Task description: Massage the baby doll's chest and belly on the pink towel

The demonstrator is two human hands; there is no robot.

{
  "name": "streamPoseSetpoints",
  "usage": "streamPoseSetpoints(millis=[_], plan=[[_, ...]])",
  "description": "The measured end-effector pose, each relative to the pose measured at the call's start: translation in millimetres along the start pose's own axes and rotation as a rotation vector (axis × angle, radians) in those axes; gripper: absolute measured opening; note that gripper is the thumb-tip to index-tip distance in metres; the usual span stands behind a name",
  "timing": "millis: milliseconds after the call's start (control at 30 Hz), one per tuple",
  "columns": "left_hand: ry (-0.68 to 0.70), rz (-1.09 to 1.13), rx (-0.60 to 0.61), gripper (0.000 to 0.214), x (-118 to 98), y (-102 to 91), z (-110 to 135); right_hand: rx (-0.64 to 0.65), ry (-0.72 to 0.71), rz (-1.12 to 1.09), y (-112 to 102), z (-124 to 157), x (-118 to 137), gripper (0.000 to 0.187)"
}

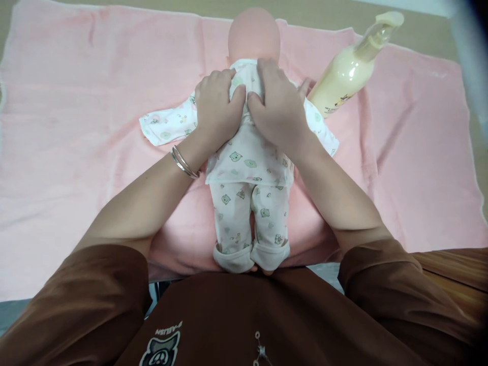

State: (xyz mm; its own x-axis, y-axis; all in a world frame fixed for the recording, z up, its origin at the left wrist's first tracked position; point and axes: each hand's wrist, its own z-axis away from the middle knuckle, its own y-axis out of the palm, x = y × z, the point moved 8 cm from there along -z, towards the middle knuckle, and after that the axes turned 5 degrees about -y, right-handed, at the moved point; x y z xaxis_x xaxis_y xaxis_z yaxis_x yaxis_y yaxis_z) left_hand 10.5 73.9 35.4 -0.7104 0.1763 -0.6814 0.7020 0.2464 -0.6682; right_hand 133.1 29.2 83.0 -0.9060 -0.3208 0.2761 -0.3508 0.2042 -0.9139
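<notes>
A baby doll [249, 157] in a white shirt and trousers with small printed animals lies stretched out, its bald head pointing away from me and no face showing. My left hand [217, 104] rests on the left side of its upper back, thumb apart, the other fingers bent over the shoulder. On the other side, my right hand [280, 104] lies on the upper back with its fingers spread. Both thumbs point inward near the middle of the shirt. The doll's sleeves stick out to either side, and its trouser cuffs are folded up near my body.
A pink towel [76, 101] covers most of the table under the doll. To the right of the doll is a pump bottle [345, 76] of pale yellow liquid, close to the sleeve. A wooden surface [453, 269] shows at the lower right.
</notes>
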Motion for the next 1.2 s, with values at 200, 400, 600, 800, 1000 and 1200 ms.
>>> streamPoseSetpoints(millis=[200,400,600,800,1000,1200], plan=[[-0.015,0.026,0.017,0.026,1.4,2.3,0.3,-0.057,0.042,0.082,-7.8,3.6,2.0,0.054],[0.015,0.009,-0.011,0.021,2.0,1.4,0.9,-0.068,-0.006,0.019,-2.2,2.4,3.7,0.045],[0.014,-0.006,-0.010,0.022,0.2,-0.1,3.0,-0.158,0.073,0.101,-9.7,6.5,1.2,0.056],[0.093,-0.024,-0.076,0.027,-4.3,-6.4,7.1,0.044,0.065,0.103,23.3,-2.7,-4.5,0.056],[0.117,0.007,-0.055,0.027,-6.0,-14.1,5.4,0.027,0.015,0.088,-2.1,0.9,5.9,0.053],[0.078,0.263,-0.058,0.029,-48.2,-37.3,3.8,-0.154,-0.059,-0.167,-73.3,-2.8,-14.0,0.049]])
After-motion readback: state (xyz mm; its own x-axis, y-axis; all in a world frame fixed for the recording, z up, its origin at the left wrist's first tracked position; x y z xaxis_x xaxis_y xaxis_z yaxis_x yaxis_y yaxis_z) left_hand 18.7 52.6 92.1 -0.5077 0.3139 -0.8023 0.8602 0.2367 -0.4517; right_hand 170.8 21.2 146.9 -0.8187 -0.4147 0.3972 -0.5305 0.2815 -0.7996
